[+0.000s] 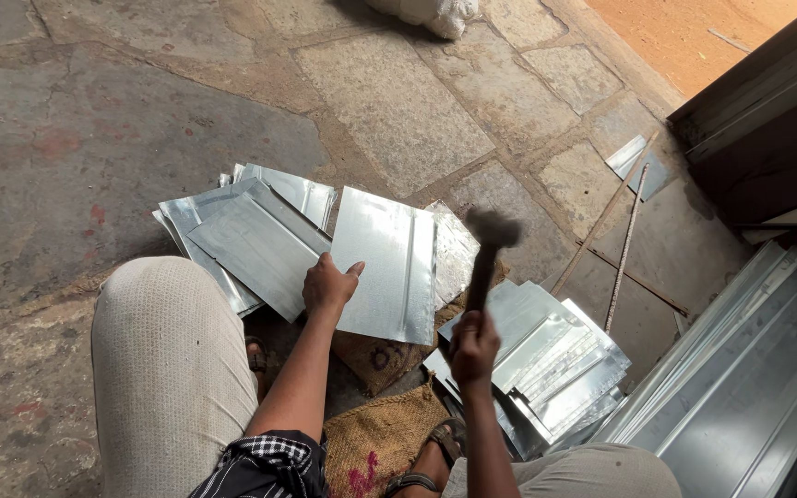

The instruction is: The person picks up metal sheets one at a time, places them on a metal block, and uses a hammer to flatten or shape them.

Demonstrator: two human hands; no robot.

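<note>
While the left hand [327, 288] lies on the near left edge of a metal sheet [387, 265], its fingers curl over that edge and the thumb points toward the sheet's middle. The sheet rests on the stone floor [398, 111] above a burlap sack [375, 441], between two stacks of like sheets, one to its left [242, 235] and one to its right [555, 360]. The right hand [474, 346] has its fingers wrapped tight round the handle of a hammer [487, 247], whose blurred head hangs over the sheet's right edge. Two thin rods [622, 254] lie on the floor further right.
</note>
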